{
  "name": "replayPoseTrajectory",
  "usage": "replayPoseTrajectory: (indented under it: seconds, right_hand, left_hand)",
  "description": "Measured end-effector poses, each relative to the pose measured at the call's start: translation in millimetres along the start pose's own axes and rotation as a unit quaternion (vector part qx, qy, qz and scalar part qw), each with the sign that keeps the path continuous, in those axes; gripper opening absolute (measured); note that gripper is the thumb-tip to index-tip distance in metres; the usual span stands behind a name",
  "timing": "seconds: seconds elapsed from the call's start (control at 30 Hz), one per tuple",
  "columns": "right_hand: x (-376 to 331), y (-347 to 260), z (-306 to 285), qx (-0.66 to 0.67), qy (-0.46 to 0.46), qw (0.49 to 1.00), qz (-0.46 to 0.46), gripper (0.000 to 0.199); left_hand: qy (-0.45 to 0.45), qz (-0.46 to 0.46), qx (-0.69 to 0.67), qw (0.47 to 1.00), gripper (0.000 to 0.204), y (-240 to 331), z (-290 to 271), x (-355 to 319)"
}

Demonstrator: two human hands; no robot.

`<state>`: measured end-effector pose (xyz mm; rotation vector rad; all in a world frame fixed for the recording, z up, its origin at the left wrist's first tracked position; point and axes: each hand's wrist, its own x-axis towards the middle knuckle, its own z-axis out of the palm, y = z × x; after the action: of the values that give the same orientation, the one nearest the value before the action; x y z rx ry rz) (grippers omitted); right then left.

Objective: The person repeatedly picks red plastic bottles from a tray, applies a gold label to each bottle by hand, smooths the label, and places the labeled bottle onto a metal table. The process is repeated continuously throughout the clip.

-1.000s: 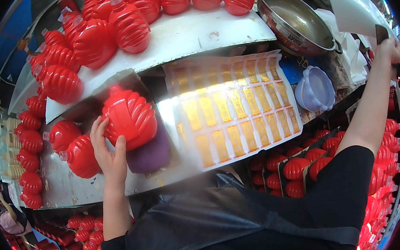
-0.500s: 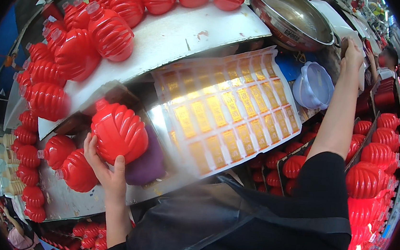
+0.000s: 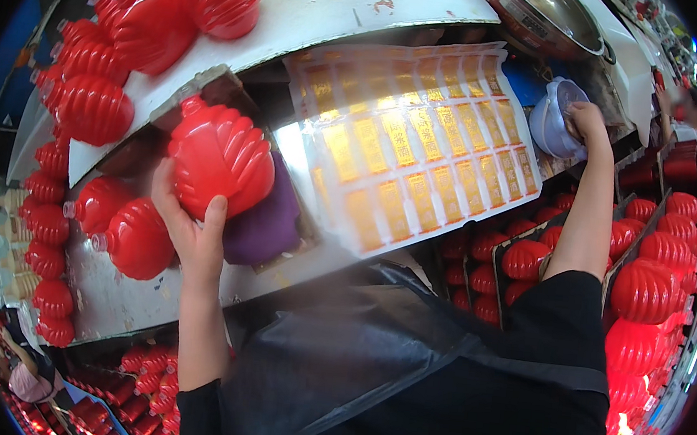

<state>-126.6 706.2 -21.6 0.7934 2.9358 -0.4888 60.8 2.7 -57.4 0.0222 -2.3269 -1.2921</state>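
My left hand (image 3: 188, 231) grips a red ribbed plastic lantern shell (image 3: 220, 159) and holds it against a purple cushion (image 3: 269, 218) on the grey workbench (image 3: 118, 304). To the right of the shell lies a shiny sheet of gold stickers (image 3: 410, 148). My right hand (image 3: 588, 123) reaches far right and rests on the rim of a small pale purple plastic bowl (image 3: 552, 120); what its fingers hold is hidden.
Several red lantern shells (image 3: 154, 18) lie on a white board (image 3: 336, 2) at the back and along the left edge. A steel bowl (image 3: 548, 14) stands at the back right. Black crates of red lanterns (image 3: 648, 284) fill the right side.
My right hand has come down from high at the far right to the purple bowl. My left hand keeps hold of the red shell in the same place.
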Motion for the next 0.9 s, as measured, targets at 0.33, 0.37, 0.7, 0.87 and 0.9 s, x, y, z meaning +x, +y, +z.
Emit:
replayPoseTrajectory:
  seconds: [0.33,0.37,0.7,0.87,0.9]
  right_hand:
    - [-186.8,-99.9,75.7,0.278,-0.323,0.902,-0.064,0.025]
    - [-206.5,-113.3,96.2,0.191,-0.293,0.926,-0.145,0.026]
    - [-283.3,-175.5,119.1,0.199,-0.039,0.951,-0.231,0.025]
    - [-324.9,-110.7,126.2,0.028,-0.009,0.81,-0.585,0.03]
    - [-329.3,-103.1,132.7,0.019,-0.005,0.81,-0.587,0.04]
  left_hand:
    - [-0.056,-0.018,-0.009,0.998,0.117,5.1,-2.2,14.5]
    - [-0.062,-0.009,-0.011,0.998,0.118,4.9,-4.1,14.4]
    - [-0.048,0.042,0.077,0.995,0.115,0.9,-7.5,11.8]
    - [-0.038,0.031,0.085,0.995,0.115,2.2,-6.6,7.7]
    - [-0.036,0.03,0.085,0.995,0.115,3.3,-5.8,6.7]
